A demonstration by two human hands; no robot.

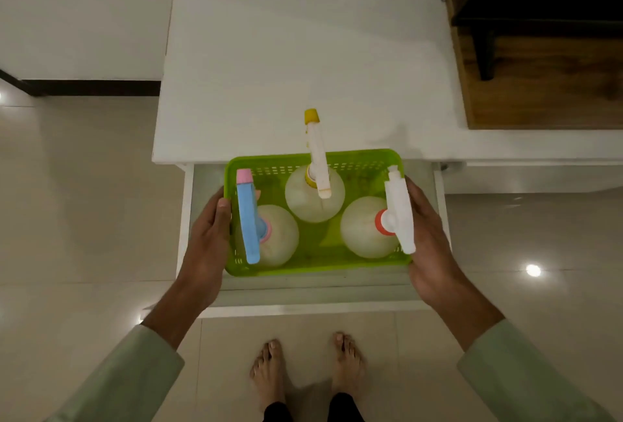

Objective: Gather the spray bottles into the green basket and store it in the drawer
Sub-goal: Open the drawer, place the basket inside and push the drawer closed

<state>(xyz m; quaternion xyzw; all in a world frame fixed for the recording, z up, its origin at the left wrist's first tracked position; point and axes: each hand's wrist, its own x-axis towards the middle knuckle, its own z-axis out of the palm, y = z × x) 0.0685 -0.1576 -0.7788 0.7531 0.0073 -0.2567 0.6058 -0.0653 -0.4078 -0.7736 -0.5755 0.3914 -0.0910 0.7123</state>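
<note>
1. Because all three spray bottles already stand inside the green basket (315, 266), the gathering part looks done, and what remains is getting the basket down into the open drawer (303, 290) and shutting it.

2. The left hand (209, 239) is clamped on the basket's left short wall, thumb over the rim and fingers hidden beneath or outside; the right hand (428, 236) is clamped on the right short wall in the same way. Gripping opposite ends keeps the load level, so the tall bottles do not tip.

3. The basket sits over the drawer's cavity, its far rim close under the front edge of the white cabinet top (303, 67). Whether it already rests on the drawer floor or hangs just above it, I cannot tell.

4. The blue-trigger bottle (249, 219) stands at the basket's near left corner, the white-trigger bottle with the red collar (397, 216) at the near right corner, and the yellow-nozzle bottle (317, 158) against the middle of the far wall, its sprayer reaching out past the rim over the cabinet top's front edge.

5. That overhanging nozzle is probably the snag (it could catch on the cabinet top when the drawer slides in), so the basket likely needs to settle fully first.

6. Bare feet (310, 367) stand on the tiled floor directly before the drawer front.
</note>
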